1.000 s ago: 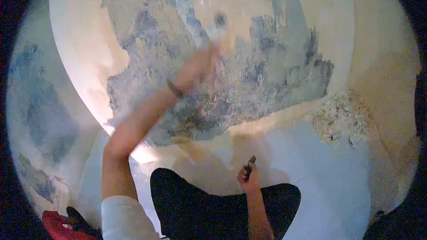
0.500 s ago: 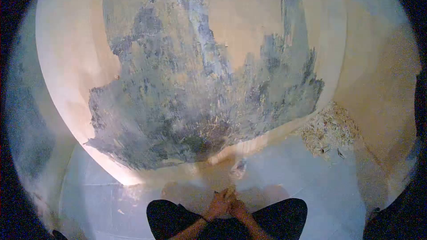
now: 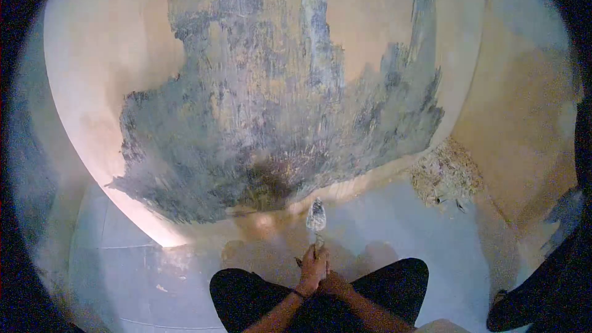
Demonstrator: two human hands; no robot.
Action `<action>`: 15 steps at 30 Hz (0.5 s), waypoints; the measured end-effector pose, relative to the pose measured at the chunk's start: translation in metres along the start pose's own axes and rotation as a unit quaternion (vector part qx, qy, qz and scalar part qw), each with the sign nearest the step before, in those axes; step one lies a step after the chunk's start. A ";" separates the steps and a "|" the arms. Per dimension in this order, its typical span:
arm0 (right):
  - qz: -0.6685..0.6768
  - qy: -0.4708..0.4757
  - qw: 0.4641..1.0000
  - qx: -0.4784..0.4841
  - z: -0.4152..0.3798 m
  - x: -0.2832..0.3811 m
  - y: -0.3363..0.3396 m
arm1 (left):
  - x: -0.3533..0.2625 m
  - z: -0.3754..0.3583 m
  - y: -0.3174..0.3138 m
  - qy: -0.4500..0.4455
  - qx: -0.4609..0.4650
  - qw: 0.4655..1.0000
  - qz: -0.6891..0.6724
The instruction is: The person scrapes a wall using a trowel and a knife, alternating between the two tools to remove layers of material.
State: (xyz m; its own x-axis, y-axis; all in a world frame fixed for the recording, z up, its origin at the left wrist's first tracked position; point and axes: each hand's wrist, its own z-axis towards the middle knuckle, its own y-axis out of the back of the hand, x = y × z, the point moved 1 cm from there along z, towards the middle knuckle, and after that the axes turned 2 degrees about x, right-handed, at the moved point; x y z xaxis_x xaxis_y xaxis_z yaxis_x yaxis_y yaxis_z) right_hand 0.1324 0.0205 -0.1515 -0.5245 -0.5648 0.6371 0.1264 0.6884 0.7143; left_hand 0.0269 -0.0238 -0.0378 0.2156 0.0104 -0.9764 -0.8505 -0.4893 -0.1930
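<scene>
A small pointed trowel [image 3: 316,216] with a whitish, smeared blade points away from me, in front of my lap. My left hand [image 3: 313,269] is closed around its handle. Pressed close beside it, my right hand [image 3: 333,283] is also closed at the handle's lower end, its fingers partly hidden. A small dark tip juts from the left side of my left hand; I cannot make out what it is. Beyond the blade stands a pale wall [image 3: 364,24] with a large patch scraped to grey-green [image 3: 246,117]. The blade tip appears near its bottom edge.
On the bluish floor [image 3: 394,228], a heap of shavings or flakes [image 3: 447,176] lies by the wall's right corner. My bent knees [image 3: 394,290] flank my hands. A dark-clothed leg [image 3: 542,290] shows at lower right. Pale scraps [image 3: 161,288] lie at left.
The trowel blade has swung upright and now shows clearly ahead of my hands; it was blurred and tilted before. The view has shifted slightly, and a dark leg has come in at lower right.
</scene>
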 end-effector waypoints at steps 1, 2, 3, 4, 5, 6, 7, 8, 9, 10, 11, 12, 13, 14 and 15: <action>-0.014 -0.018 0.998 0.066 0.007 -0.010 0.000 | -0.001 0.001 0.001 0.011 0.007 0.998 -0.063; -0.026 -0.037 0.990 0.131 0.013 -0.017 -0.001 | 0.000 0.004 0.002 0.004 0.000 0.999 -0.032; 0.032 0.041 0.998 0.046 0.020 -0.020 -0.002 | 0.002 0.008 0.004 -0.005 -0.008 1.000 -0.001; 0.090 0.118 0.988 -0.040 0.024 -0.023 -0.005 | 0.008 0.011 0.005 -0.012 -0.016 0.999 0.029; 0.146 0.191 0.962 -0.125 0.021 -0.022 -0.006 | 0.018 0.015 0.007 -0.053 -0.030 0.995 0.084; 0.189 0.124 0.966 -0.121 0.019 -0.025 -0.005 | 0.028 0.020 0.009 -0.095 -0.044 0.985 0.140; 0.231 0.057 0.964 -0.117 0.015 -0.021 0.005 | 0.033 0.019 0.009 -0.127 -0.060 0.971 0.193; 0.271 -0.011 0.956 -0.112 0.011 -0.014 0.021 | 0.038 0.018 0.009 -0.158 -0.080 0.953 0.246; 0.308 -0.076 0.942 -0.109 0.010 -0.008 0.039 | 0.041 0.017 0.007 -0.183 -0.103 0.932 0.294; 0.343 -0.141 0.923 -0.105 0.008 -0.006 0.052 | 0.038 0.016 0.004 -0.207 -0.126 0.908 0.341; 0.376 -0.205 0.898 -0.100 0.006 -0.006 0.059 | 0.038 0.015 0.004 -0.131 -0.073 0.960 0.235; 0.322 -0.156 0.926 -0.121 0.012 -0.024 0.050 | 0.038 0.013 0.005 -0.053 -0.018 0.991 0.124; 0.267 -0.107 0.947 -0.143 0.025 -0.053 0.032 | 0.033 0.009 0.004 0.026 0.038 0.999 0.011; 0.209 -0.057 0.962 -0.163 0.032 -0.071 0.022 | 0.024 0.003 0.001 0.076 0.039 0.995 -0.056; 0.225 -0.059 0.960 -0.159 0.029 -0.065 0.021 | 0.011 -0.003 -0.003 0.124 0.039 0.984 -0.123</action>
State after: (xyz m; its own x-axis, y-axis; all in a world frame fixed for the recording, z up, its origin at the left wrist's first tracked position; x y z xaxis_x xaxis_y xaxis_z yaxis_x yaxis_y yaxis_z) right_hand 0.1446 0.0847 -0.1862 -0.4451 -0.1744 0.8783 0.6027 0.6671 0.4379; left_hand 0.0334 -0.0253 -0.0478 0.5213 -0.0976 -0.8478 -0.7904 -0.4297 -0.4366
